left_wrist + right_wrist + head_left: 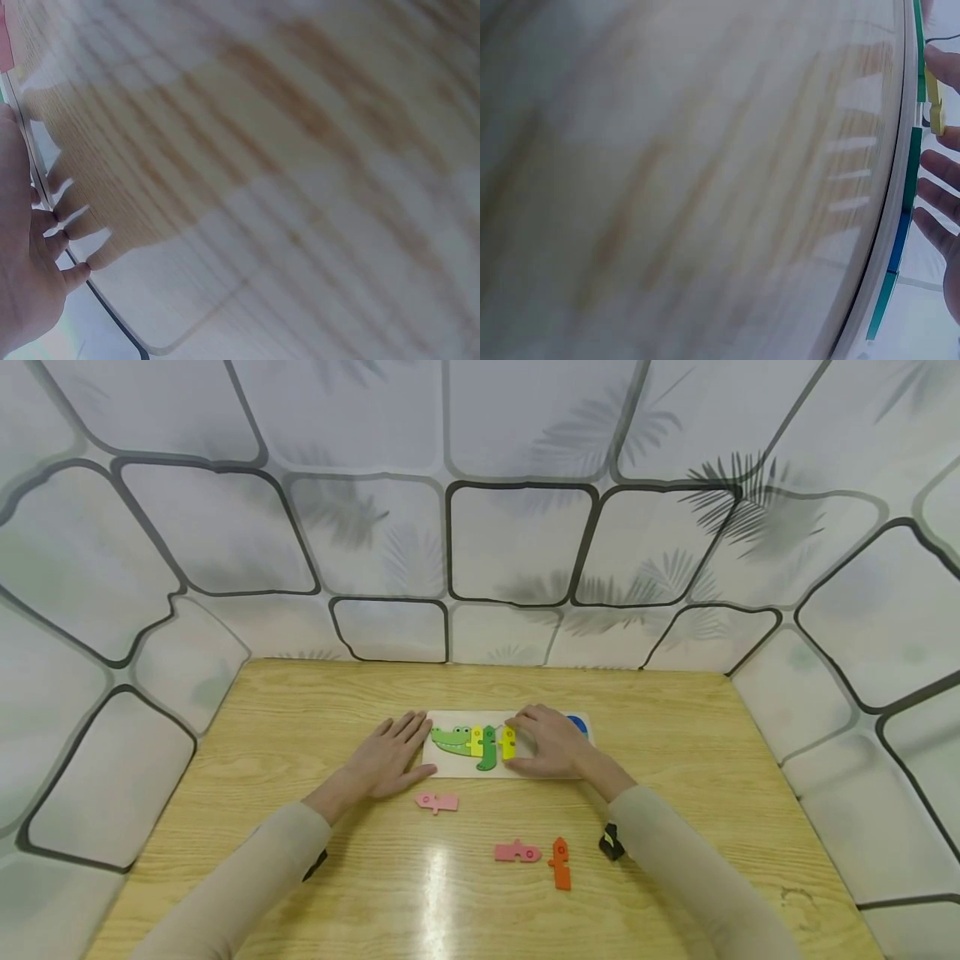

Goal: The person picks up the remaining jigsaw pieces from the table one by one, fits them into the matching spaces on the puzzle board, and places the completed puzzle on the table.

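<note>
A pale puzzle board (461, 769) lies on the table, bearing a green crocodile head (450, 742), a yellow piece in line after it (477, 742) and a green piece with a leg (489, 752). My left hand (387, 758) rests with spread fingers against the board's left end. Between thumb and fingertips, my right hand (551, 743) pinches a second yellow puzzle piece (508, 743) just right of the green one. In the right wrist view that yellow piece (934, 103) is tilted at the board's edge. Part of a blue piece (577, 723) shows beyond the right hand, which hides its surroundings.
Nearer me on the wooden table (375, 893) lie a pink piece (437, 802), another pink piece (517, 852) and an orange piece (560, 863). A black object (611, 842) is partly behind the right sleeve. Patterned walls (517, 543) enclose the back and sides.
</note>
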Demonstrator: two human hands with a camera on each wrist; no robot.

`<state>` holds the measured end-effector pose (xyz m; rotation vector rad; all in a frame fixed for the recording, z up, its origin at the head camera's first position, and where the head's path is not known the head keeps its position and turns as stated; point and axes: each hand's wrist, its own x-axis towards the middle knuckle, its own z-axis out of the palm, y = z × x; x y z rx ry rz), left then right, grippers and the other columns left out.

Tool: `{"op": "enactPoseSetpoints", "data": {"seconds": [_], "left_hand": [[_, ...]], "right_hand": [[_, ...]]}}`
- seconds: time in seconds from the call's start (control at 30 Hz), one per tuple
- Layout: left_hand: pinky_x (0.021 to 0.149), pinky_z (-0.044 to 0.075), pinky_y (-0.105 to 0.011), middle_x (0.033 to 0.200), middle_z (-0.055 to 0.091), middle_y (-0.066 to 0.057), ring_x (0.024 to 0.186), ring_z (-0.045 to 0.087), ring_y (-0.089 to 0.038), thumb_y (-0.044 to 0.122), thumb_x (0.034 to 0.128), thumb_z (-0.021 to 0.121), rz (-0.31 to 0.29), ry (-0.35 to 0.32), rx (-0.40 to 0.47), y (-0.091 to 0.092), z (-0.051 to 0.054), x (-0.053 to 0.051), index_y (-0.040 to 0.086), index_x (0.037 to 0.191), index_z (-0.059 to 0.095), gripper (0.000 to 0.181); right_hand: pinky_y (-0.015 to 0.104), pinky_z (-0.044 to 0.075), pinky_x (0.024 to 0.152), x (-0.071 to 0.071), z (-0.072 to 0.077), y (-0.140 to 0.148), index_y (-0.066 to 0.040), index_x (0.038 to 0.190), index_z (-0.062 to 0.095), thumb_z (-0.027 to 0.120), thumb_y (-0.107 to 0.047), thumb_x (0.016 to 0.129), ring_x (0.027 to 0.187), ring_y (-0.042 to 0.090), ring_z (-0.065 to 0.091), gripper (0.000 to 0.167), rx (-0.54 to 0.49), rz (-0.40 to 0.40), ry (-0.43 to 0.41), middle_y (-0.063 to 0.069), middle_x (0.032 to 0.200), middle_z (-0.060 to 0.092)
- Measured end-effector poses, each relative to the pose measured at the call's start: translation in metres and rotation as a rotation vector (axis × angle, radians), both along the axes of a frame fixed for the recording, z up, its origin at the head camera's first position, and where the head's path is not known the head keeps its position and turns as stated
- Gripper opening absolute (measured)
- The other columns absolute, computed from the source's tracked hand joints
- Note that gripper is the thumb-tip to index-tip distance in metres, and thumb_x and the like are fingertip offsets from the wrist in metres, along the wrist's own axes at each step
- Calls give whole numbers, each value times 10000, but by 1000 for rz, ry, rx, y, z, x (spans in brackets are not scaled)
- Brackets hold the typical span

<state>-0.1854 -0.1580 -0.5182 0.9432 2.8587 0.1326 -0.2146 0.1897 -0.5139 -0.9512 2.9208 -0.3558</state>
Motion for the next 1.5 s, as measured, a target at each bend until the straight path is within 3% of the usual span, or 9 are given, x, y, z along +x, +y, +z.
{"op": "enactPoseSetpoints", "data": {"seconds": [0.77, 1.5], "left_hand": [[1315, 261, -616, 1758, 225, -192, 1637, 247, -390, 618, 1081, 413, 0, 1, 0, 0, 0, 0, 25, 1676, 231, 859], [1322, 248, -609, 1763, 207, -182, 1641, 234, -386, 622, 1082, 408, 4, 1, -12, 0, -1, -1, 33, 1680, 223, 860]], "right_hand": [[519, 504, 1147, -7, -4, -7, -200, 1433, 640, 696, -660, 895, 1324, 287, 603, 710, 15, 35, 12, 60, 1392, 650], [481, 554, 1039, -12, -3, -9, -175, 1395, 669, 728, -622, 886, 1197, 262, 617, 680, 25, 57, 28, 70, 1326, 654]]}}
